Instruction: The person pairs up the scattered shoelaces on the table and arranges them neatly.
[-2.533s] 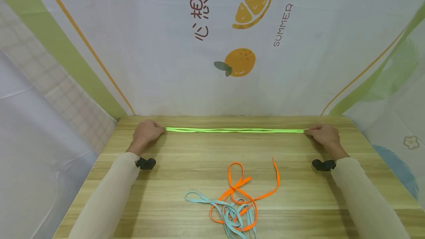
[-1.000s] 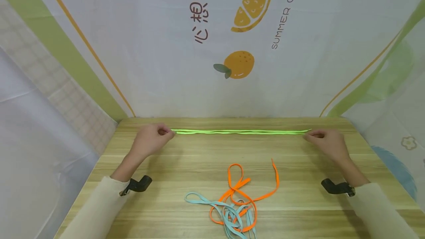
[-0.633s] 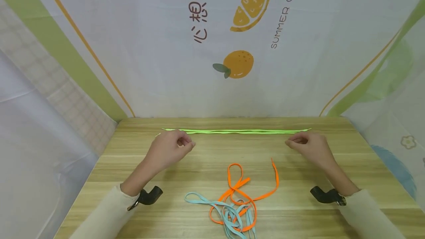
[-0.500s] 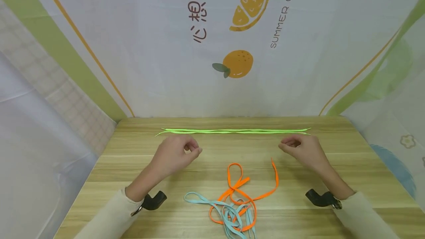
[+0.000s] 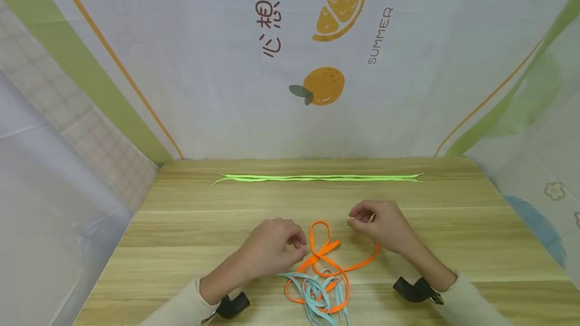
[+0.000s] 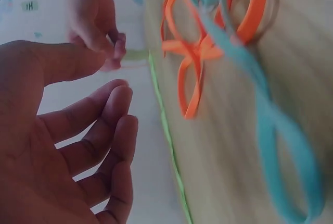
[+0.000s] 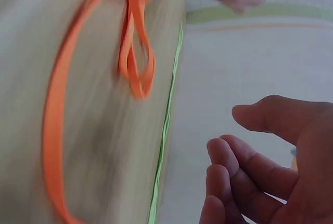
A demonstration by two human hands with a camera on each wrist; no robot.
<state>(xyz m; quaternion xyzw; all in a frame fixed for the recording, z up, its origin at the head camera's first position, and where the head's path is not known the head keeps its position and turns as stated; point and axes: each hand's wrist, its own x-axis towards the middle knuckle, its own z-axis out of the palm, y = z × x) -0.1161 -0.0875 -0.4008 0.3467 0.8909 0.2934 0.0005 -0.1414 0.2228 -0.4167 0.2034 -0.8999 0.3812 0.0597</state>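
A neon green shoelace [image 5: 317,178], doubled lengthwise, lies stretched across the back of the table with its loose ends at both sides. Nearer the front, an orange shoelace [image 5: 328,260] and a light blue shoelace [image 5: 312,291] lie tangled in a heap. My left hand [image 5: 272,248] hovers just left of the heap, covering part of the blue lace; its fingers are loosely bent with nothing between them. Over the orange lace's right-hand end is my right hand [image 5: 378,220], thumb and fingers apart and holding nothing, as the right wrist view confirms.
The wooden table [image 5: 190,245] ends at a white curtain [image 5: 217,89] printed with oranges and lettering, and side curtains flank it. A black camera mount is strapped on each wrist, the left mount [image 5: 233,306] close to the tabletop.
Both hands have let go of the green shoelace's ends and come inward and toward the front, over the orange and blue laces. The green lace stays lying straight.
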